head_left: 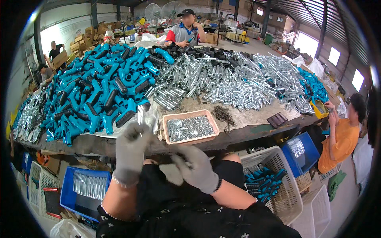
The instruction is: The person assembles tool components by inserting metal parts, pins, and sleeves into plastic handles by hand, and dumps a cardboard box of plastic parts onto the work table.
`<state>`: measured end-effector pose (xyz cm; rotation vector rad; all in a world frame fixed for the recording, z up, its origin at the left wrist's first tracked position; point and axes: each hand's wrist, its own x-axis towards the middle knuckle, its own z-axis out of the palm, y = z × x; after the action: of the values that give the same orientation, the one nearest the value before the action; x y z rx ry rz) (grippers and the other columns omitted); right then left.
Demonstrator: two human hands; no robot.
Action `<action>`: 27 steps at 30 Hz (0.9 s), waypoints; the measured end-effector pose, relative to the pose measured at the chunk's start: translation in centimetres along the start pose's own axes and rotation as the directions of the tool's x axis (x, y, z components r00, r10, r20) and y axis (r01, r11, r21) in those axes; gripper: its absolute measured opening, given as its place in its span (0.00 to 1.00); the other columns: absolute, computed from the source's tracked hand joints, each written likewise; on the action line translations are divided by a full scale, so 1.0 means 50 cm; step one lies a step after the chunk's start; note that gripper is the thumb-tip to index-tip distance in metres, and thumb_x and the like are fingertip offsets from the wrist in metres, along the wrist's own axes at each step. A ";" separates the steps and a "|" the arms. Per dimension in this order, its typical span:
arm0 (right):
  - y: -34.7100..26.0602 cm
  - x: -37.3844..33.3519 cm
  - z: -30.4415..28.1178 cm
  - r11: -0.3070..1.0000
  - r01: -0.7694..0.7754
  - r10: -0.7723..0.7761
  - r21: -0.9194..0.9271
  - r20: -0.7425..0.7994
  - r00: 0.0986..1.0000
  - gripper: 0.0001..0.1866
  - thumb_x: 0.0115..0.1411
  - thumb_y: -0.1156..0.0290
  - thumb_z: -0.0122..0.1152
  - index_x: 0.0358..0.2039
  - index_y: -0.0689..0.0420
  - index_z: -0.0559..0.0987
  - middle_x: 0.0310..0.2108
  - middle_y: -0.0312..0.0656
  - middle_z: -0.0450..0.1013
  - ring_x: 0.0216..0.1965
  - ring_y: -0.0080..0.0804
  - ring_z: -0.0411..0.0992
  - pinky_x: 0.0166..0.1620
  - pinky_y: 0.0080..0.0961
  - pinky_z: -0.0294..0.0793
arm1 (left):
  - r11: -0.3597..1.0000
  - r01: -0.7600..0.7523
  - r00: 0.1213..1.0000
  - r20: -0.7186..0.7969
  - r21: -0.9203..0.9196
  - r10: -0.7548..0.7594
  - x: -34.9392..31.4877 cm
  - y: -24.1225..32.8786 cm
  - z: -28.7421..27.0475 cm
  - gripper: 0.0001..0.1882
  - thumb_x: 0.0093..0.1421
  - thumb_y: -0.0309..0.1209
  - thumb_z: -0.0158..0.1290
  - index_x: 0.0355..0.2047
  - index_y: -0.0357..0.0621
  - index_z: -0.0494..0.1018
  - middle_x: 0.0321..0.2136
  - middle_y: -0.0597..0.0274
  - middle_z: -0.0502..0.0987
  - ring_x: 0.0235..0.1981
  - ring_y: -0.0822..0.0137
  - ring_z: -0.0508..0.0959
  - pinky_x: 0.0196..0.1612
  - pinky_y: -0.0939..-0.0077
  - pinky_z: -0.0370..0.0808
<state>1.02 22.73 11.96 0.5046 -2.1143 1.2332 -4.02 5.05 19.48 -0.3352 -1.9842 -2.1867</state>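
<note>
In front of the table edge my left hand (pixel 133 148), in a grey-white work glove, is raised with its fingers closed around a slim shiny metal piece (pixel 140 114) that points upward; blur hides its exact shape. To its right, my right hand (pixel 196 168), gloved too, is lower, with curled fingers turned toward the left hand; a small thing may be between the fingertips, too blurred to name. Just beyond the right hand stands a pale pink plastic tray (pixel 169 139) of small metal fasteners (pixel 190 127). A big heap of teal-and-black plastic handles (pixel 95 95) lies beyond my left hand.
Piled metal tubes (pixel 238 87) cover the table's middle and right. Dark chain-like pieces (pixel 224 116) and a dark case (pixel 277 119) lie near its edge. Blue bins (pixel 68 194) and a white basket (pixel 295 194) flank my legs. Co-workers sit opposite (pixel 186 29) and at right (pixel 343 139).
</note>
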 end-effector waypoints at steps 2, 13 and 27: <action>-0.014 -0.006 -0.030 1.000 0.020 -0.021 -0.022 -0.035 0.999 0.21 0.54 0.69 0.67 0.49 0.57 0.76 0.37 0.52 0.75 0.37 0.52 0.74 0.41 0.40 0.73 | 0.801 -0.329 0.938 0.272 0.500 0.216 -0.051 -0.042 -0.030 0.05 0.51 0.23 0.61 0.29 0.41 0.78 0.28 0.60 0.76 0.28 0.67 0.74 0.31 0.73 0.70; 0.046 -0.162 -0.065 0.935 -0.341 0.312 -0.093 0.669 0.675 0.17 0.54 0.65 0.68 0.43 0.58 0.80 0.40 0.49 0.78 0.44 0.47 0.76 0.48 0.37 0.75 | 0.836 -0.362 0.791 0.610 0.413 0.042 -0.215 -0.257 -0.034 0.07 0.49 0.30 0.64 0.28 0.45 0.79 0.33 0.46 0.74 0.33 0.49 0.77 0.36 0.61 0.75; 0.093 -0.189 -0.020 0.675 -0.738 0.561 0.009 0.644 0.521 0.13 0.55 0.71 0.65 0.40 0.62 0.80 0.35 0.45 0.78 0.37 0.29 0.75 0.43 0.26 0.72 | 0.817 -0.206 0.651 0.698 0.539 -0.297 -0.147 -0.285 -0.027 0.07 0.51 0.32 0.58 0.27 0.42 0.79 0.33 0.51 0.77 0.38 0.52 0.76 0.43 0.64 0.75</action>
<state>5.44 25.95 2.89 0.1876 -2.8360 2.0572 -0.93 4.94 3.71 -1.2876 -2.9781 -1.3760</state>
